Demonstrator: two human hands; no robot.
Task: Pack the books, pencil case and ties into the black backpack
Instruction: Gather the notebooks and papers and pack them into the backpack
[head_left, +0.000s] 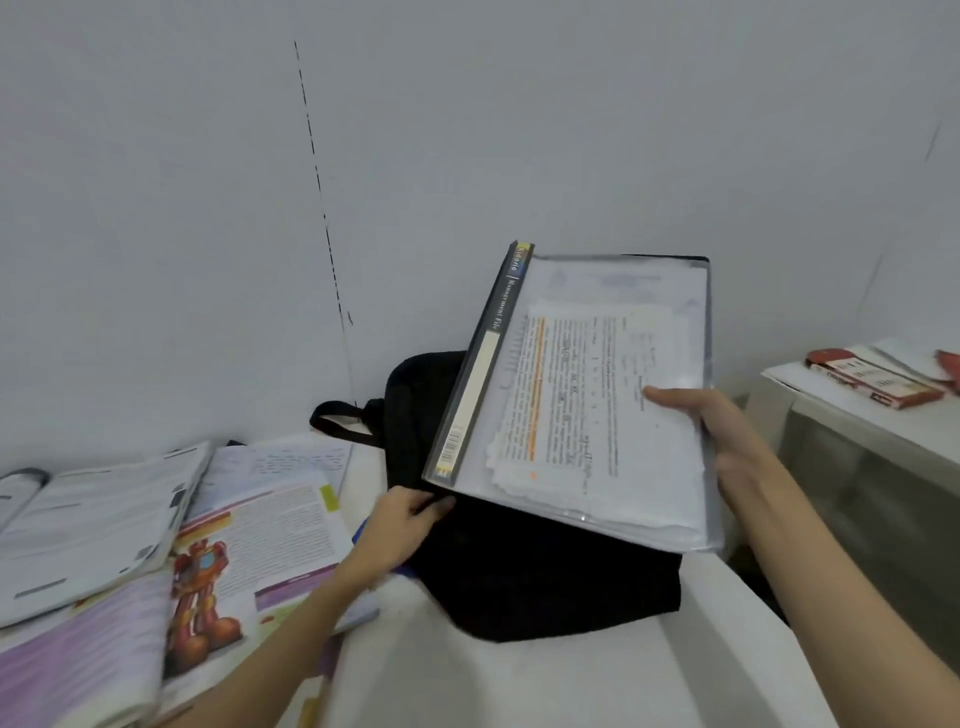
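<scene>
Right hand (727, 436) gripping file (587, 395) by its right edge, thumb on top, other fingers hidden beneath, file tilted above backpack (519, 566). Left hand (400, 525) on backpack's top edge, fingers curled into the fabric. Backpack on white surface (519, 686), open books (208, 530) just left.

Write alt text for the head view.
The right hand holds a clear file of papers tilted over a black backpack, while the left hand grips the backpack's edge. Open books lie to the left on the white surface.
</scene>
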